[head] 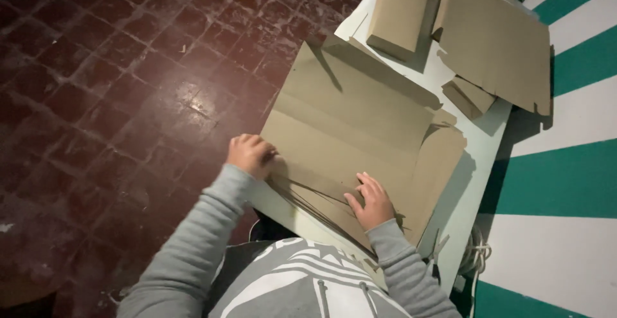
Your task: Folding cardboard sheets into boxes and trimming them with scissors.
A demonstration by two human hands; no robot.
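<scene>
Cardboard sheet [360, 118], a flat brown box blank with creased folds, is lying under both hands on the white table [479, 163] and overhanging its edge beside the left hand. Nearest the body, grey sleeves [212, 228] are reaching forward from a grey printed top. The right hand [371, 201] is pressing down flat on the near panel of the sheet, fingers spread and together with the palm against the surface, not wrapped around anything. The left hand [250, 154] is curling over the sheet's left edge, fingers bent onto it; how firmly it is gripping I cannot tell. The two hands are sitting well apart, with a creased panel between them. Just right of the right hand, a rounded side flap [443, 157] is standing out from the sheet. Beyond the hands, a folded cardboard box [400, 10] is resting on the table, and farther right more flat cardboard pieces [498, 41] are lying stacked. Left of the left hand, dark red floor tiles [116, 99] are showing.
</scene>
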